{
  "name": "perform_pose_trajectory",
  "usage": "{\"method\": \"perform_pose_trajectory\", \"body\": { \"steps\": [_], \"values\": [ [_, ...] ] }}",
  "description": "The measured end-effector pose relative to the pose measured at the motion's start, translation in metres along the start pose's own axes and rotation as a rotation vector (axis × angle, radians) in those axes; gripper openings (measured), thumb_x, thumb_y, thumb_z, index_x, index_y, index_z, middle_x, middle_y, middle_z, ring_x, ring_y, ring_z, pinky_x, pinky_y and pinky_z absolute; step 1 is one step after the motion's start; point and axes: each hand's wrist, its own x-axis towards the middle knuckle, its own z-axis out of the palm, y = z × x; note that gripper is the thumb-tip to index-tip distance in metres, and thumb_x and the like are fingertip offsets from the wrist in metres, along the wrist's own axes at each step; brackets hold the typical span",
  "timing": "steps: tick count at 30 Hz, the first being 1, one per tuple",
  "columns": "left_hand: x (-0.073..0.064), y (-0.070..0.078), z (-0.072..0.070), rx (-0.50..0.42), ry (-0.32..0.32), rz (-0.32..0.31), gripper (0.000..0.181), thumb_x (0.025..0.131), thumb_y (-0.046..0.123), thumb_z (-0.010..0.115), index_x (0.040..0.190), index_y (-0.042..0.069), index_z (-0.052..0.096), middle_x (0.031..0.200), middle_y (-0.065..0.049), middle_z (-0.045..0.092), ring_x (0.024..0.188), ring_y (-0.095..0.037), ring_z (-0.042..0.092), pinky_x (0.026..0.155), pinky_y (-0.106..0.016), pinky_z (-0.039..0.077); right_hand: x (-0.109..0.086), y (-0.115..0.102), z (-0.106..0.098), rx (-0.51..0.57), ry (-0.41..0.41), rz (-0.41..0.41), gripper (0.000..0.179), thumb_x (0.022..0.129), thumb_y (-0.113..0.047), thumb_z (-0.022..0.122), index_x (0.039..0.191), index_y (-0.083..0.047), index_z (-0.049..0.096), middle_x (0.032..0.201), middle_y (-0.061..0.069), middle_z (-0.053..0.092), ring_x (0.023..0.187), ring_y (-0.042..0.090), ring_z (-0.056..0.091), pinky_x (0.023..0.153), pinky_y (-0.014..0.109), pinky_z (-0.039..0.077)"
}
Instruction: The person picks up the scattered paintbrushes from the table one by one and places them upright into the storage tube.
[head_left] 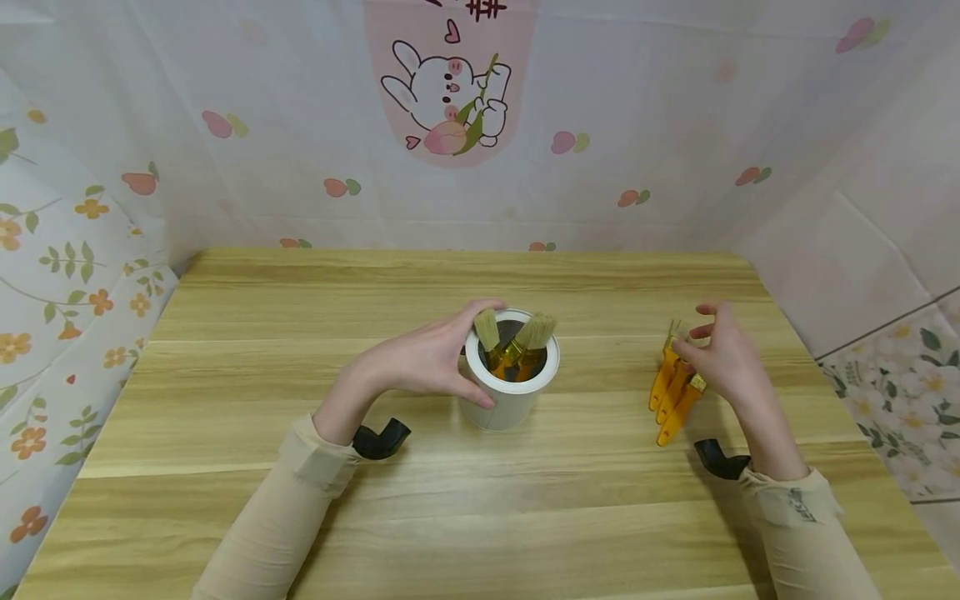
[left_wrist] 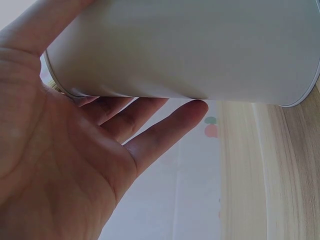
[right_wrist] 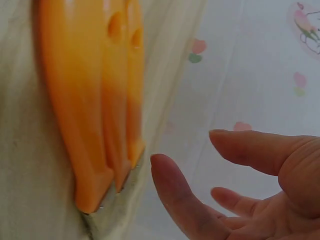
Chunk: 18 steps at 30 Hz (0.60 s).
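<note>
My left hand (head_left: 427,357) grips a white can (head_left: 498,410) from its left side, thumb across the near wall and fingers behind it. In the left wrist view, the fingertips (left_wrist: 192,114) lie against the smooth can wall. Several paintbrushes stand in the can with pale bristles (head_left: 537,331) up, their handles mostly hidden inside. On the right, my right hand (head_left: 727,360) hovers over three paintbrushes (head_left: 677,419) with orange handles, lying side by side. The right wrist view shows its thumb and fingers spread apart beside the orange handles (right_wrist: 75,110), with nothing between them.
A wood-grain table (head_left: 420,533) carries everything. Behind it hangs a white curtain (head_left: 645,100) with a rabbit print, and flowered cloth (head_left: 82,275) covers the left side. Black curved pieces (head_left: 382,442) sit at both wrists.
</note>
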Motion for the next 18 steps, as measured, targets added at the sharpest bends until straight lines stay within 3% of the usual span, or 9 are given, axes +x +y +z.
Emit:
{"method": "perform_pose_trajectory", "body": {
  "steps": [7, 13, 18],
  "values": [
    [0.0, 0.0, -0.001, 0.004, 0.004, 0.017, 0.119, 0.073, 0.04, 0.094, 0.161, 0.026, 0.015, 0.148, -0.001, 0.049, 0.129, -0.021, 0.057, 0.11, -0.046, 0.047, 0.004, 0.004, 0.008, -0.007, -0.048, 0.037, 0.079, 0.1, -0.017, 0.066, 0.156, 0.008, 0.016, 0.135, 0.043, 0.05, 0.081, 0.034, 0.077, 0.069, 0.044, 0.06],
    [0.001, -0.001, 0.0, 0.004, 0.005, 0.018, 0.118, 0.073, 0.041, 0.093, 0.161, 0.026, 0.016, 0.148, -0.001, 0.05, 0.129, -0.021, 0.057, 0.111, -0.046, 0.046, 0.007, 0.002, 0.016, -0.113, -0.032, 0.016, 0.083, 0.093, -0.017, 0.072, 0.153, 0.01, 0.022, 0.134, 0.043, 0.052, 0.109, 0.055, 0.061, 0.086, 0.061, 0.051],
    [0.001, -0.002, 0.0, -0.003, 0.004, 0.012, 0.117, 0.073, 0.04, 0.093, 0.16, 0.026, 0.016, 0.148, 0.0, 0.048, 0.131, -0.021, 0.055, 0.112, -0.046, 0.045, 0.009, 0.001, 0.022, -0.165, -0.035, -0.014, 0.086, 0.089, -0.014, 0.076, 0.152, 0.011, 0.024, 0.134, 0.043, 0.051, 0.115, 0.059, 0.053, 0.092, 0.066, 0.046]
  ]
}}
